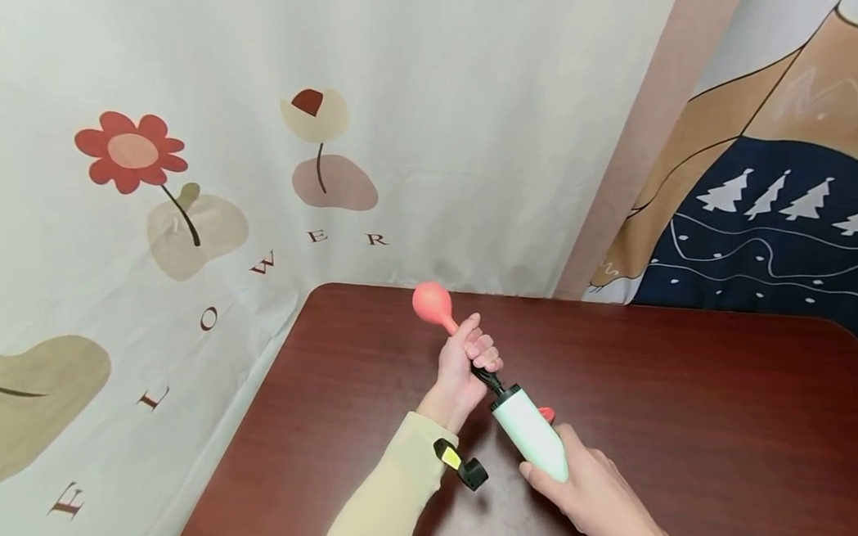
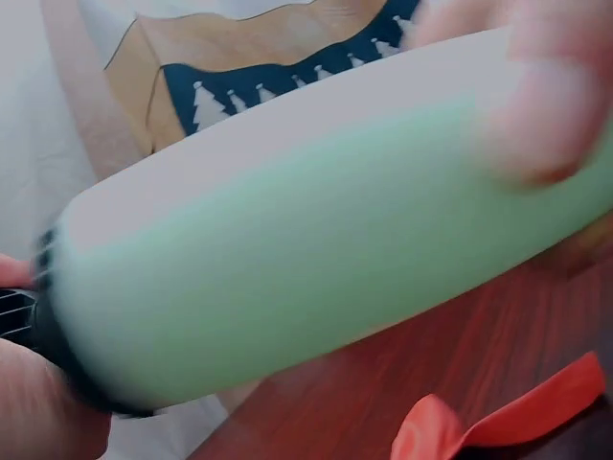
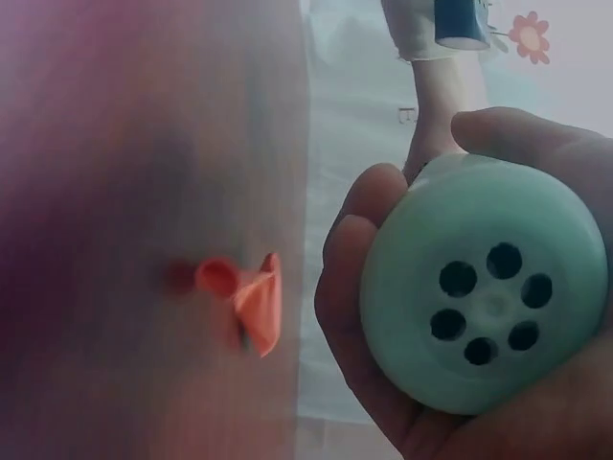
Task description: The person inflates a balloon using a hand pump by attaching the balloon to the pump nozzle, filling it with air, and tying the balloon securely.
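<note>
My left hand (image 1: 462, 362) grips the black nozzle end of a pale green balloon pump (image 1: 533, 434), around the neck of a small, partly inflated red balloon (image 1: 431, 302). The balloon stands out past that fist, towards the back of the table. My right hand (image 1: 596, 490) holds the rounded rear of the pump, fingers and thumb curled round it. In the right wrist view, the pump's rear end (image 3: 494, 305) shows several dark holes. A flat, uninflated red balloon (image 2: 512, 420) lies on the table beneath the pump, half hidden in the head view.
The dark reddish-brown table (image 1: 722, 417) reaches back to a pale curtain (image 1: 466, 139) printed with flowers and letters. A dark blue cloth with white trees (image 1: 779, 216) hangs at the right. A black wrist-camera mount (image 1: 461, 465) sticks out from my left sleeve.
</note>
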{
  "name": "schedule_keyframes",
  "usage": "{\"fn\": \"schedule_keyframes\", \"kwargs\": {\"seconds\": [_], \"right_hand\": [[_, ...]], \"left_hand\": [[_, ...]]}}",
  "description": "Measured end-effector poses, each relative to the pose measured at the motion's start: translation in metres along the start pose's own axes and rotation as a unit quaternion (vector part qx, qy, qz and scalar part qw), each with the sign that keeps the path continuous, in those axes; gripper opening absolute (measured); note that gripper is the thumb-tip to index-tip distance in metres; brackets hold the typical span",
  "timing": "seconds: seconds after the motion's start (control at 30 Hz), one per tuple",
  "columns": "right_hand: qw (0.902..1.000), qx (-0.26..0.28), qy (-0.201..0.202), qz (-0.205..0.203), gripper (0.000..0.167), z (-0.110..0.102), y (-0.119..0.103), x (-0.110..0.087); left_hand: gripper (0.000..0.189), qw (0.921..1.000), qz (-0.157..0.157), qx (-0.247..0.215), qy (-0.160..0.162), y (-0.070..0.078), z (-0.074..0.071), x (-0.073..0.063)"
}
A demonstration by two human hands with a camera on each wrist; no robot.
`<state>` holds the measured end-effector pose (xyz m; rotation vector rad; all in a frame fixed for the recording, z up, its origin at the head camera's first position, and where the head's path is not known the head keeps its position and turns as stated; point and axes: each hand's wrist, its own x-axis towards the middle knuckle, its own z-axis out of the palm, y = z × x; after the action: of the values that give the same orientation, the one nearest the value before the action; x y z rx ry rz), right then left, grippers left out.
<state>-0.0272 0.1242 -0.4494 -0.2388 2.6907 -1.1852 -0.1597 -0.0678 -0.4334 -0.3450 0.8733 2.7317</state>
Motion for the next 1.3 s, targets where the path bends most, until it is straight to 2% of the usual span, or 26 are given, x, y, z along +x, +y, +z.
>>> {"fn": "schedule_keyframes", "kwargs": {"seconds": [0.17, 0.37, 0.57, 0.73, 0.83, 1.0, 1.13, 1.3], "right_hand": [[0.9999, 0.009, 0.010, 0.003, 0.047, 0.003, -0.005, 0.006], [0.9996, 0.019, -0.003, 0.021, 0.047, 0.003, -0.005, -0.001], [0.9971, 0.006, -0.043, 0.062, 0.058, -0.004, 0.006, -0.016], [0.9940, -0.004, -0.069, 0.085, 0.061, -0.010, 0.017, -0.025], [0.9931, -0.014, -0.073, 0.091, 0.063, -0.010, 0.022, -0.028], [0.9947, -0.026, -0.058, 0.081, 0.059, -0.007, 0.024, -0.026], [0.9969, -0.021, -0.038, 0.065, 0.058, -0.003, 0.015, -0.015], [0.9993, -0.016, 0.003, 0.034, 0.054, 0.003, 0.002, -0.001]], "left_hand": [[0.057, 1.0000, 0.002, -0.005, -0.001, 0.001, 0.000, 0.000], [0.058, 0.9996, 0.007, -0.026, 0.011, 0.020, -0.005, 0.004], [0.060, 0.9989, 0.001, -0.044, 0.013, 0.038, -0.011, 0.006], [0.060, 0.9984, 0.008, -0.055, 0.014, 0.045, -0.014, 0.010], [0.059, 0.9986, 0.009, -0.048, 0.017, 0.040, -0.013, 0.011], [0.057, 0.9994, 0.016, -0.020, 0.025, 0.023, -0.008, 0.008], [0.056, 0.9995, 0.026, -0.003, 0.018, 0.007, -0.001, 0.003], [0.056, 0.9996, 0.013, 0.013, 0.023, -0.007, 0.003, -0.005]]}}
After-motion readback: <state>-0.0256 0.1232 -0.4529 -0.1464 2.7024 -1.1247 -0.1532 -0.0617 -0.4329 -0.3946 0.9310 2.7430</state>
